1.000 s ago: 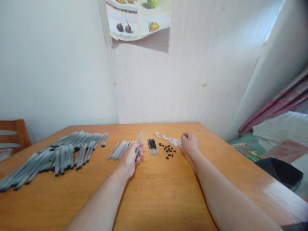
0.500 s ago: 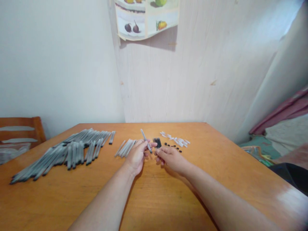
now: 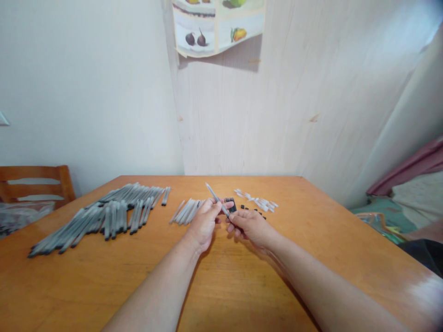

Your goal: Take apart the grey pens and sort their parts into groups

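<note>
My left hand (image 3: 203,222) is closed around a slim pen (image 3: 213,192) with a pale, see-through barrel, its pointed end tilted up and away to the left. At the pen's lower end, the thumb and fingers of my right hand (image 3: 252,227) pinch it; whether a small part sits between them is hidden. Just behind my fingers lies a row of black pen parts (image 3: 234,206), partly covered. Several small black plugs (image 3: 255,210) are scattered beyond my right hand. Clear caps (image 3: 265,203) lie behind those. Left of my left hand rest several pale pen barrels (image 3: 184,213).
A large heap of pens (image 3: 116,214) with dark ends spreads over the left of the wooden table (image 3: 221,295). A wooden chair (image 3: 38,189) with a plastic bag stands at the left. Fruit pictures (image 3: 218,30) hang on the wall.
My right hand has come up to the pen's lower end and now grips it, where before it was a little apart. The whole view has shifted slightly, moving the scene rightward.
</note>
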Action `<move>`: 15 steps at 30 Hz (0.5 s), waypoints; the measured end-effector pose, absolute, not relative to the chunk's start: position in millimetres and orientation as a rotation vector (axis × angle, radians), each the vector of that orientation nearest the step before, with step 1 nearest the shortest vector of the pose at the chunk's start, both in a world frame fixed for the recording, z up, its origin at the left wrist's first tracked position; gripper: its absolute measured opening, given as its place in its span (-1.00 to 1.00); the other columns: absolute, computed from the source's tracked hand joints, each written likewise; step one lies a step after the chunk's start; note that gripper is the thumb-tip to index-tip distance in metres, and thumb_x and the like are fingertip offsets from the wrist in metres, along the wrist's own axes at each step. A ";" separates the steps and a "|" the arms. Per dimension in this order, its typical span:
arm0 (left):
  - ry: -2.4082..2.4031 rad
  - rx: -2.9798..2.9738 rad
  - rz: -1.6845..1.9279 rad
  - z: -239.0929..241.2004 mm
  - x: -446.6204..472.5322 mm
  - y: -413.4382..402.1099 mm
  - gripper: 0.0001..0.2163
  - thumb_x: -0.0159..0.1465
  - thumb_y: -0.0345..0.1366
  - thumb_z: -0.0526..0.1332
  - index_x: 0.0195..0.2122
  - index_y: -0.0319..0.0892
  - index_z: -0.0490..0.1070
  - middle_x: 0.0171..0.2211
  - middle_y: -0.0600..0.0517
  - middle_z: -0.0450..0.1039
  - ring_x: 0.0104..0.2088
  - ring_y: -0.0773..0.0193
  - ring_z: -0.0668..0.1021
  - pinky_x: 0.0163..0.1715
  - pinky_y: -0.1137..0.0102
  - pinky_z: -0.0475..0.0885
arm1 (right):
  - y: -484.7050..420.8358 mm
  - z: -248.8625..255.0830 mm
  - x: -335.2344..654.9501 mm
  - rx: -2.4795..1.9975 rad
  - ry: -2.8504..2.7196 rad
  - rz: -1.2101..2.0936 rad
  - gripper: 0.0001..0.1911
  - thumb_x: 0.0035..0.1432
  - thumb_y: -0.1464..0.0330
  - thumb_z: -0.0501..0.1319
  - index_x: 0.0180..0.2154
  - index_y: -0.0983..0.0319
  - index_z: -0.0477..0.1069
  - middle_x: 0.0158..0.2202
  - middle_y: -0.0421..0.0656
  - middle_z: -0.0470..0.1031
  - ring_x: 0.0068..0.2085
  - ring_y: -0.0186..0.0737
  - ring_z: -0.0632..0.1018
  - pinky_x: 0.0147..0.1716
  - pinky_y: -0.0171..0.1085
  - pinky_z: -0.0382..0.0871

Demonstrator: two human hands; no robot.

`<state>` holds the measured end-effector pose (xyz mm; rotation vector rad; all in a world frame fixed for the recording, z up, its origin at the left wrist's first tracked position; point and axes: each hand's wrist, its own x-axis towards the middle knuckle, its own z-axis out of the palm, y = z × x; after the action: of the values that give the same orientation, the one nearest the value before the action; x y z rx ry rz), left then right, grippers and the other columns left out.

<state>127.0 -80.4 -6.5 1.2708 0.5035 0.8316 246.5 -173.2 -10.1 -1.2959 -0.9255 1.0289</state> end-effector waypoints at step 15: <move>0.480 1.224 0.884 -6.8 130.6 -79.7 -0.71 0.13 -0.10 0.35 -0.28 -0.19 0.40 -0.28 -0.06 0.58 -0.38 0.31 0.52 -0.34 0.42 0.29 | -168.4 -17.3 254.8 -1.463 -1.186 0.497 -0.84 0.11 0.26 0.21 -0.41 0.22 0.42 -0.54 -0.24 0.41 -0.51 -0.34 0.37 -0.51 -0.36 0.21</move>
<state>130.6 -79.7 -6.8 1.2242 0.4802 0.8842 254.8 -168.4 -17.3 -1.4626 -1.1857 0.4975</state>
